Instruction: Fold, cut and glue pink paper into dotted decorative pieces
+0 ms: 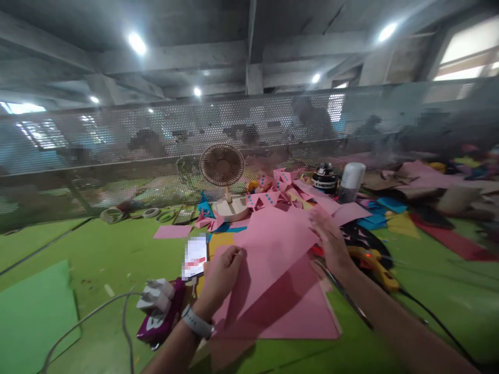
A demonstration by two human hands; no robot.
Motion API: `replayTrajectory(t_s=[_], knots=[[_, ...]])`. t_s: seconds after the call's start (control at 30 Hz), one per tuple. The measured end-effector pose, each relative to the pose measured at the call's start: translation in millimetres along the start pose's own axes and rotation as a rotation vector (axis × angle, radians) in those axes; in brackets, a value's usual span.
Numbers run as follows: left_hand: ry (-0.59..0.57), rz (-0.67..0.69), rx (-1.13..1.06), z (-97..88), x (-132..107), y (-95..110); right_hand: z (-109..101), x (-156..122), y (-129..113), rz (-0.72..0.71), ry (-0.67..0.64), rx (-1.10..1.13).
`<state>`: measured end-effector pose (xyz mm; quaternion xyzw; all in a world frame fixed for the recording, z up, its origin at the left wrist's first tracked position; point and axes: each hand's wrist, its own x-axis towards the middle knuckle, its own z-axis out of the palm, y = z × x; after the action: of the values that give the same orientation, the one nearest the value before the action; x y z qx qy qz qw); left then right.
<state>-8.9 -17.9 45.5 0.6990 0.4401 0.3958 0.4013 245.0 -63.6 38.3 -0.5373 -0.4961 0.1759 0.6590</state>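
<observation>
Head cam: your L hand (pixel 225 267) had fingers curled, pinching the pink sheet (pixel 275 234) above the pink stack (pixel 292 318); R hand (pixel 331 241) had fingers nearly straight at its R edge, grip unclear. Paper was prob. light, bendy, easily creased, best held by opp. edges.

Sheet (pixel 276 234) pink; cut pieces (pixel 255 200) pink, blue-dotted; tabletop (pixel 113 252) green; glue gun (pixel 376 267) yellow; wristband (pixel 197 323) white.
</observation>
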Motion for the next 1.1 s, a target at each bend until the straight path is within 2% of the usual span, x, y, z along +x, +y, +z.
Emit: replayTrajectory(t_s=[0.07, 0.1, 0.13, 0.2, 0.23, 0.3, 0.37, 0.47, 0.6, 0.73, 0.87, 1.0, 1.03, 1.1], knots=[[-0.097, 0.081, 0.073, -9.4, 1.5, 7.8, -8.4, 6.0, -12.9, -0.135, 0.114, -0.104], [-0.160, 0.120, 0.121, -13.6, 0.7, 13.9, -9.5, 6.5, -22.4, -0.251, 0.092, -0.196], [-0.209, 0.161, 0.176, -17.4, -1.1, 21.3, -8.3, 5.4, -33.4, -0.377, -0.031, -0.291], [-0.363, 0.202, 0.292, -23.6, -7.3, 38.1, 0.0, 0.0, -57.0, -0.613, -0.364, -0.431], [-0.460, 0.204, 0.327, -26.0, -11.1, 46.1, 5.6, -3.3, -68.1, -0.677, -0.510, -0.488], [-0.568, 0.223, 0.373, -29.2, -18.8, 58.6, 16.0, -8.5, -85.8, -0.737, -0.797, -0.571], [-0.610, 0.226, 0.399, -30.8, -25.1, 64.6, 22.2, -10.0, -96.1, -0.707, -1.024, -0.604], [-0.629, 0.202, 0.386, -30.5, -30.5, 65.1, 24.3, -6.0, -101.5, -0.599, -1.180, -0.574], [-0.615, 0.231, 0.373, -27.4, -32.4, 64.6, 25.6, -1.3, -105.3, -0.480, -1.216, -0.539], [-0.605, 0.280, 0.401, -27.6, -33.3, 67.5, 22.8, 1.7, -111.4, -0.453, -1.216, -0.538], [-0.620, 0.258, 0.442, -37.1, -34.0, 69.0, -4.5, 19.3, -112.1, -0.389, -1.239, -0.522], [-0.622, 0.248, 0.395, -47.0, -34.3, 69.2, -43.3, 48.9, -105.6, -0.256, -1.131, -0.568], [-0.619, 0.253, 0.385, -47.5, -34.3, 69.4, -48.8, 53.8, -104.4, -0.248, -1.104, -0.611], [-0.603, 0.270, 0.375, -45.2, -34.0, 70.6, -50.1, 55.9, -104.0, -0.274, -0.949, -0.668]])
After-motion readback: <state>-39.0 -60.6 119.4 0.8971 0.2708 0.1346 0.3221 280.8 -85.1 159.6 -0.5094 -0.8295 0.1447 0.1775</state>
